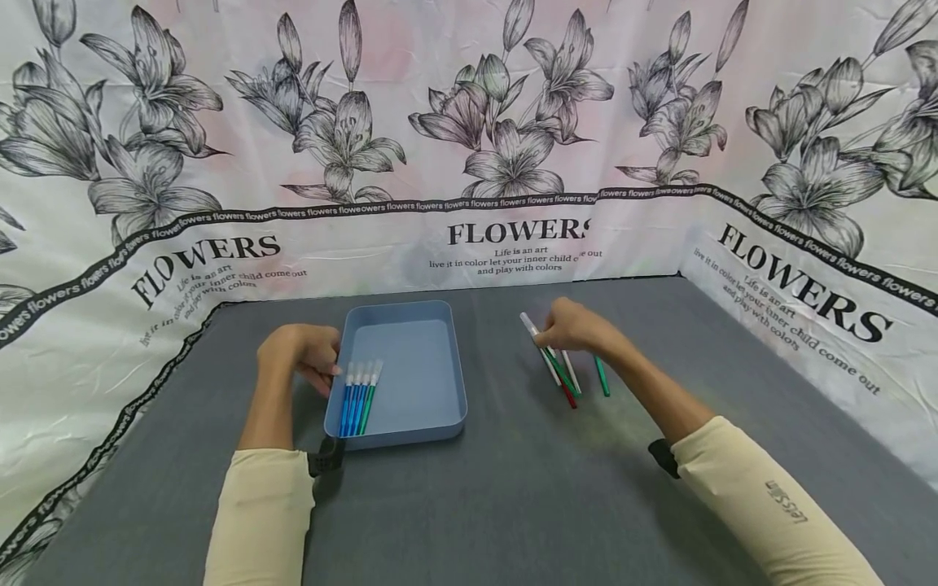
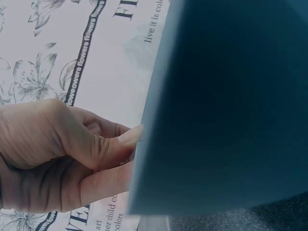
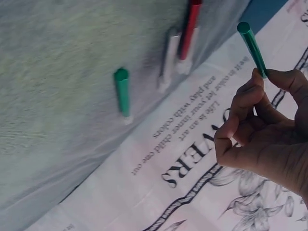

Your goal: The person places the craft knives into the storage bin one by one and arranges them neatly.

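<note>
In the head view, my left hand [image 1: 306, 354] holds the left rim of a blue-grey tray [image 1: 399, 435]. The left wrist view shows thumb and fingers at the edge of the tray [image 2: 149, 115]. Capped blue markers [image 1: 352, 407] and a green marker [image 1: 369, 407] lie side by side along the tray's left wall. To the right of the tray, my right hand [image 1: 575, 327] pinches a white-capped green marker [image 3: 252, 48] near its cap, its green end free. Below it on the table are a red marker [image 3: 190, 31], a whitish marker [image 3: 169, 57] and another green marker [image 3: 122, 91].
A dark grey cloth covers the table [image 1: 469, 513]. Behind and along both sides hangs a white curtain [image 1: 513, 244] printed with flowers and lettering, meeting the table at its far edge. The tray's raised walls stand between the markers inside and the loose ones.
</note>
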`<state>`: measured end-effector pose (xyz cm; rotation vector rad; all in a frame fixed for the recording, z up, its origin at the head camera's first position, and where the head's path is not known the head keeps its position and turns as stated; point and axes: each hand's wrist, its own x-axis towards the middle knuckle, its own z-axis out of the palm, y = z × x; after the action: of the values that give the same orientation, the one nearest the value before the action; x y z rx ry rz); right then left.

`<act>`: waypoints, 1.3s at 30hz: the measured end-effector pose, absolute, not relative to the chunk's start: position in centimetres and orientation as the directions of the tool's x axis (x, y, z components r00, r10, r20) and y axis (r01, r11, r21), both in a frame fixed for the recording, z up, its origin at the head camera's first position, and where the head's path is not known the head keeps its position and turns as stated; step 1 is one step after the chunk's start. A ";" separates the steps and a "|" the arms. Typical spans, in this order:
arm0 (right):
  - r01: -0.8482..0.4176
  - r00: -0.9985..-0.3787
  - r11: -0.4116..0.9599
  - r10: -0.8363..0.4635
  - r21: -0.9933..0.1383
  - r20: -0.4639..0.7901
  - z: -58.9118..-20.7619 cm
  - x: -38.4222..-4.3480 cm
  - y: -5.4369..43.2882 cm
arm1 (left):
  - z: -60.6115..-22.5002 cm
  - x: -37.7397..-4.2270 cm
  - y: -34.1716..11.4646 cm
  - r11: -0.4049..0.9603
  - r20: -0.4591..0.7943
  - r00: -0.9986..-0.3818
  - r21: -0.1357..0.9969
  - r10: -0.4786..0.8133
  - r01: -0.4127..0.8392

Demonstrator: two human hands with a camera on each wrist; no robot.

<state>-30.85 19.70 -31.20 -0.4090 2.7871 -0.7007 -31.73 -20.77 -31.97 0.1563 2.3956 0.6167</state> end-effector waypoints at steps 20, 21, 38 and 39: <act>-0.289 -0.881 0.721 -0.458 -0.629 -0.119 -28.5 -29.6 13.0 | -32.0 -31.7 -21.0 0.878 -0.561 -0.787 0.476 0.255 -0.055; -0.292 -0.878 0.714 -0.464 -0.636 -0.118 -28.4 -29.6 12.7 | -32.0 -31.7 -20.9 0.877 -0.561 -0.787 0.477 0.255 -0.056; -0.265 -0.859 0.730 -0.476 -0.630 -0.190 -30.2 -30.7 5.0 | -31.8 -31.5 -20.7 0.872 -0.555 -0.796 0.484 0.241 -0.073; -0.249 -0.857 0.731 -0.472 -0.635 -0.206 -30.4 -30.8 4.5 | -31.8 -31.5 -20.6 0.871 -0.554 -0.797 0.486 0.240 -0.075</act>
<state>-30.75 4.53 -30.37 -0.5580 2.5798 -0.8736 -31.51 -20.64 -31.85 0.1195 2.4091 0.6585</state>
